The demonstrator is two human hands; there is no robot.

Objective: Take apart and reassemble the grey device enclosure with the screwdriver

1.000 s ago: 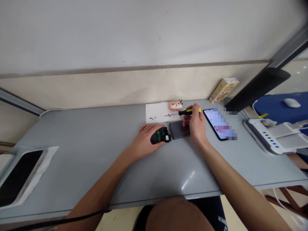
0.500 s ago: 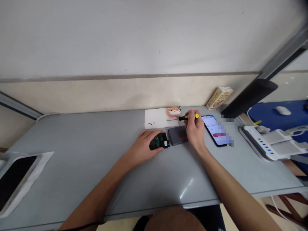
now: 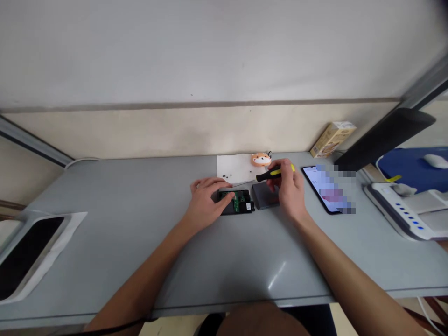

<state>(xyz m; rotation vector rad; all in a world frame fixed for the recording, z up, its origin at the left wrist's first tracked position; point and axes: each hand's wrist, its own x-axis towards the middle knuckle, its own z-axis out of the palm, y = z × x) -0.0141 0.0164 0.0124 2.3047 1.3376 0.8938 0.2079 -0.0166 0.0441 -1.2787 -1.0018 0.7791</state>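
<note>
Grey desktop (image 3: 245, 261) is stretching open at the right hand's (image 3: 287, 191) six o'clock. A phone (image 3: 324, 189) is blocking three, a paper sheet (image 3: 234, 167) eleven.

Left forearm (image 3: 150, 275) and right forearm (image 3: 350, 275) bare, angled in from the bottom corners, converging mid-frame. Hands close together, not touching. Left hand (image 3: 206, 200) low, palm down, resting flat, fingers (image 3: 217, 186) stretched forward and slightly spread. Left wrist (image 3: 187, 219) nearly straight. Right hand (image 3: 287, 191) raised higher (the more tightly closed of the two), fingers (image 3: 285, 164) curled in a firm grip. Right wrist (image 3: 301, 218) turned upright, knuckles toward the far side.
</note>
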